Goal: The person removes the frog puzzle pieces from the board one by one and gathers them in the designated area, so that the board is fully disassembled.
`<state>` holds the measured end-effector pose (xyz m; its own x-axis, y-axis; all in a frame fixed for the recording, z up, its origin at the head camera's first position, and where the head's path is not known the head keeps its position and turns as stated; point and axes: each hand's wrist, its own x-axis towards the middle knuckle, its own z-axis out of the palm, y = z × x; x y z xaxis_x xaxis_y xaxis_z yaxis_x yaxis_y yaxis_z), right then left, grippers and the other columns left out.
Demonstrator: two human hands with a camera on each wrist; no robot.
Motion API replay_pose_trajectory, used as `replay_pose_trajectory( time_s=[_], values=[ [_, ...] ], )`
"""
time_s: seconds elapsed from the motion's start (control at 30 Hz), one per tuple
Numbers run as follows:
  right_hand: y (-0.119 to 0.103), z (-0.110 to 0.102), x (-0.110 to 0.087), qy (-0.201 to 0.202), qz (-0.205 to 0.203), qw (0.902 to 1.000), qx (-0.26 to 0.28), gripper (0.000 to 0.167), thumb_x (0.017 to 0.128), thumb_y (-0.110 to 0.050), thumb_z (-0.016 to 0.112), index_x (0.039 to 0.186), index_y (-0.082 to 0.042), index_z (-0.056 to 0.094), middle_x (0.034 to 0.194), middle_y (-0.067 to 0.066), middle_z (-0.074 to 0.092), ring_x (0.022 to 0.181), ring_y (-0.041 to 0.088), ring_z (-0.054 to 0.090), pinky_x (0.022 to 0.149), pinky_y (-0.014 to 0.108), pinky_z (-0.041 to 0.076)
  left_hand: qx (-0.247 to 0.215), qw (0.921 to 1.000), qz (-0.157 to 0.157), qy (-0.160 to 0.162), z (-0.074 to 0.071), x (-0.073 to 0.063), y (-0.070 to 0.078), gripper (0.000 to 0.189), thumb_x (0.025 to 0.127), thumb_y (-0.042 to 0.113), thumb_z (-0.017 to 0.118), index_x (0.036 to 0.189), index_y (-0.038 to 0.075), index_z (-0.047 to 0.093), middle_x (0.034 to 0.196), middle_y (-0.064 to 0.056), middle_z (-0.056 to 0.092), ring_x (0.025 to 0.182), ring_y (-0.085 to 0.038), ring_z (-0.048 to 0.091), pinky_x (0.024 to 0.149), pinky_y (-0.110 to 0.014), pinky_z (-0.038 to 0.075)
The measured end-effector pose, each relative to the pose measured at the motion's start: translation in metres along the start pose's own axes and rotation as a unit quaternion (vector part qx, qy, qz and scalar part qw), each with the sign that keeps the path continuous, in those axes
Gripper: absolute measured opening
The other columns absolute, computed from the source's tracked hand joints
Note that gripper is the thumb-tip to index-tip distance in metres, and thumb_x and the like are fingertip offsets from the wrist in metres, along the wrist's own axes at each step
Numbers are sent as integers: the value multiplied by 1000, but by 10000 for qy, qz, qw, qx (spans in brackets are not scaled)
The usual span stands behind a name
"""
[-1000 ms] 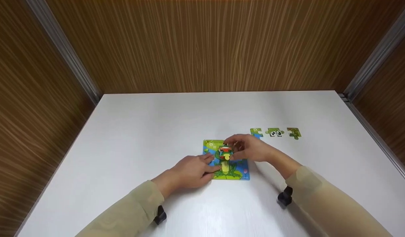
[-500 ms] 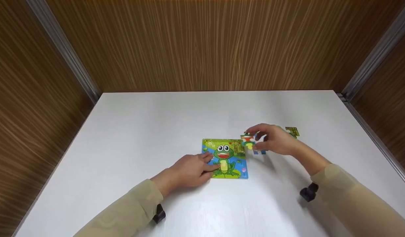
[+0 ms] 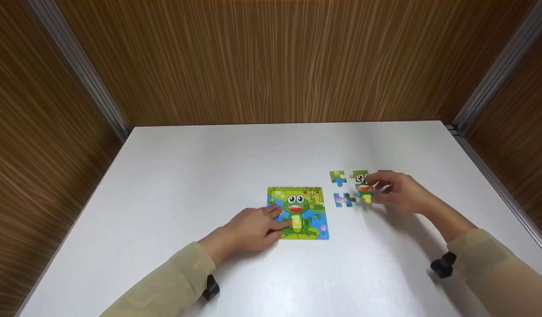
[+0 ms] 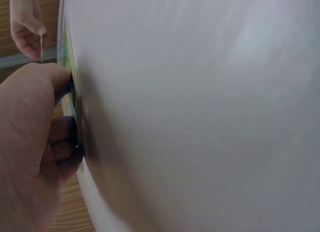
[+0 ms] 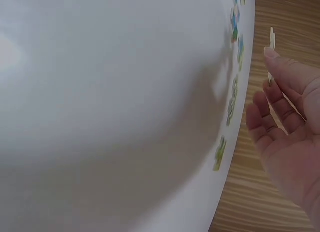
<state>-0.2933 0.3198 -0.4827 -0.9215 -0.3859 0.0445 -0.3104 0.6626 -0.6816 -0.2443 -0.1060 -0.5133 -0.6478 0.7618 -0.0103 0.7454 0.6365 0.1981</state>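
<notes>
A square frog-picture puzzle board [image 3: 304,229] lies flat on the white table. My left hand [image 3: 255,229] rests on its left side with fingers extended over the picture. To the right of the board, my right hand [image 3: 399,191] pinches a puzzle piece [image 3: 365,189] showing the frog's red mouth, between thumb and fingertips. In the right wrist view this puzzle piece [image 5: 272,42] is seen edge-on, held above the table. It overlaps a piece with the frog's eyes [image 3: 360,175] in the head view.
Around the right hand lie loose pieces: a green-and-blue piece [image 3: 338,177], a pink-and-blue piece [image 3: 341,200], and a piece [image 3: 384,171] mostly hidden behind the hand. A wood-grain wall [image 3: 271,61] stands behind the table [image 3: 187,167], with side walls left and right.
My right hand has moved from over the board rightward to the loose pieces, carrying the frog-mouth puzzle piece. The left hand has stayed on the board.
</notes>
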Motion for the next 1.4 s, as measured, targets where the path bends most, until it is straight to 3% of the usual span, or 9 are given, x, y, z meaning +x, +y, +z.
replay_pose_trajectory(
  time_s=[0.27, 0.57, 0.77, 1.4],
  values=[
    [18, 0, -8, -87, 355, 9993, -81, 52, 89, -4, 84, 139, -3, 67, 129, 18, 69, 115, 36, 65, 87, 19, 51, 21, 10000, -19, -42, 2, 0, 0, 44, 110, 31, 45, 149, 25, 64, 156, -16, 52, 150, -30, 45, 111, -48, 49],
    [25, 6, -9, -136, 768, 9969, -56, 54, 90, -5, 82, 142, -3, 64, 133, 20, 66, 118, 37, 62, 99, 47, 53, -33, 10000, -11, 19, 2, 0, 1, 44, 110, 31, 46, 149, 25, 65, 156, -16, 52, 150, -30, 45, 110, -49, 50],
    [27, 8, -8, -165, 1003, 9948, -21, 55, 91, -8, 82, 144, -4, 63, 137, 20, 65, 120, 35, 59, 102, 47, 50, -57, 9999, 57, 150, 4, 0, 0, 44, 108, 30, 47, 147, 25, 66, 154, -17, 54, 148, -30, 47, 107, -48, 52],
    [33, 7, -7, -246, 1048, 9941, 110, 59, 93, -10, 81, 148, -6, 60, 144, 20, 61, 127, 36, 56, 110, 52, 45, -37, 9999, 27, 129, 2, 0, -1, 44, 109, 31, 47, 148, 25, 66, 155, -16, 53, 149, -30, 47, 108, -49, 51]
  ],
)
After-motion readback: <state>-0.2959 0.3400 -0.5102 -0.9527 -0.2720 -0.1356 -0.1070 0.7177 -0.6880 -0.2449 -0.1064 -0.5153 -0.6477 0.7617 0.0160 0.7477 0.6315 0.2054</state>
